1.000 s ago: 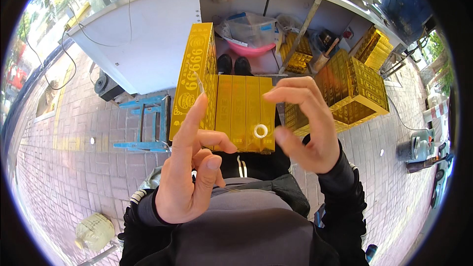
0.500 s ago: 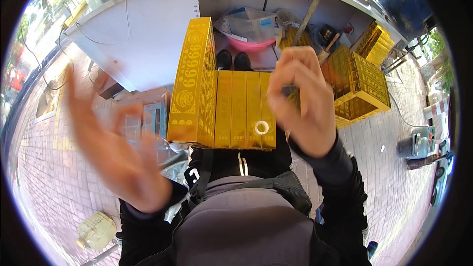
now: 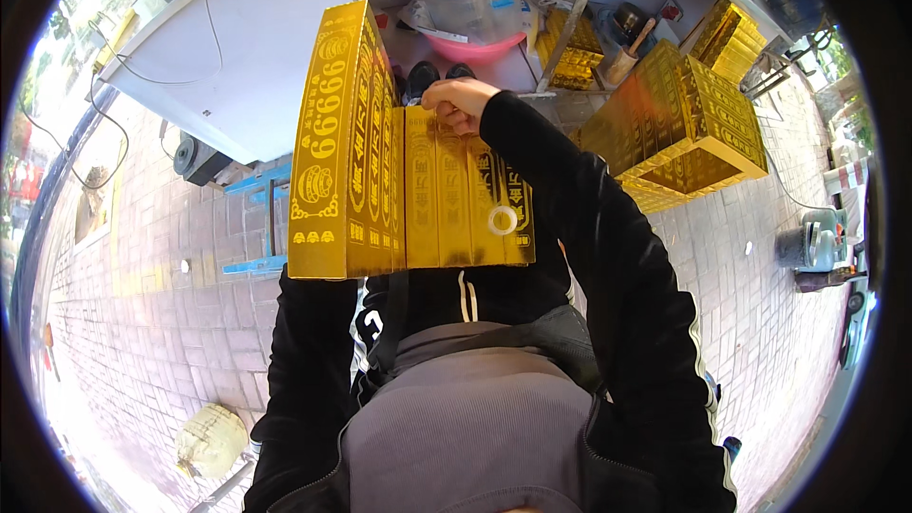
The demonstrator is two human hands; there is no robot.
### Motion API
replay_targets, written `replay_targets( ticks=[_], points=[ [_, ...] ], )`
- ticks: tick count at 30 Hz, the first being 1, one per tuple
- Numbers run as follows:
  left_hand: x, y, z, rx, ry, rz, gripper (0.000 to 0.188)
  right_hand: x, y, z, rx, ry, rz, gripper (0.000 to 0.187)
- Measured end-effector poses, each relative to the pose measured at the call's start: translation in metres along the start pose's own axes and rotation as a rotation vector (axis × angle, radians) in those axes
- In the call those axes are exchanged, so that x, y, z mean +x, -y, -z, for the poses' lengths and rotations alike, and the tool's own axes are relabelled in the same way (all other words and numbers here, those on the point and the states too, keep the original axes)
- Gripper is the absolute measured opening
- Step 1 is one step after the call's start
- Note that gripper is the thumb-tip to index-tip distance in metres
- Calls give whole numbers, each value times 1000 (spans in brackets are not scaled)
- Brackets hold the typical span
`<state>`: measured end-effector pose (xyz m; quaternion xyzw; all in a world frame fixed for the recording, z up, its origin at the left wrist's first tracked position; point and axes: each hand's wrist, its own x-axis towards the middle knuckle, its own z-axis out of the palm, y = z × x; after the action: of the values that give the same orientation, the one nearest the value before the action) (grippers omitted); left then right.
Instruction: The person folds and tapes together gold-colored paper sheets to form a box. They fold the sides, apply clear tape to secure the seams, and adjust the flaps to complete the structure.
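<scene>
A row of long gold printed boxes (image 3: 452,192) lies across my lap, with a white ring like a roll of tape (image 3: 491,222) on top near the right. Along the row's left side, a taller gold box (image 3: 328,147) rises higher than the rest. My right hand (image 3: 459,103) reaches across to the row's far edge. Its fingers are curled in, and what they hold, if anything, is too small to make out. My left forearm (image 3: 309,351) runs up behind the tall box, which hides my left hand.
More gold boxes (image 3: 689,119) are stacked on the brick paving at the right. Ahead, a pink basin (image 3: 480,50) and a clear plastic tub (image 3: 470,11) sit under the counter. Blue bars (image 3: 255,266) stand left of my lap, and a pale rounded container (image 3: 211,439) lies lower left.
My right hand has swung forward and left to the row's far edge. My left hand, raised and spread before, has dropped out of sight behind the tall box.
</scene>
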<state>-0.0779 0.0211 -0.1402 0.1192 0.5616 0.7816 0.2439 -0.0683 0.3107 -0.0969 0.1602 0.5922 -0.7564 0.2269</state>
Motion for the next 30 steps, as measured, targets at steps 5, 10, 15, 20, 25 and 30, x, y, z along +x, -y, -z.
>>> replay_targets(
  ticks=[5,10,15,20,25,30],
  points=[
    [-10,7,0,-17,-9,16,78,20,5,-8,-2,-46,-96,17],
    [-21,15,1,-35,-11,28,76,30,1,-15,-181,-181,-96,16],
    [-28,24,0,-52,-14,35,75,37,-4,-14,-245,-271,-74,21],
    [-30,27,-3,-57,-15,33,74,43,-8,-16,-340,-369,-39,21],
    [-31,29,-3,-58,-16,37,73,55,-14,-13,-519,-391,19,35],
    [-29,30,-2,-62,-19,33,72,77,-21,-6,-743,-425,61,50]
  ],
)
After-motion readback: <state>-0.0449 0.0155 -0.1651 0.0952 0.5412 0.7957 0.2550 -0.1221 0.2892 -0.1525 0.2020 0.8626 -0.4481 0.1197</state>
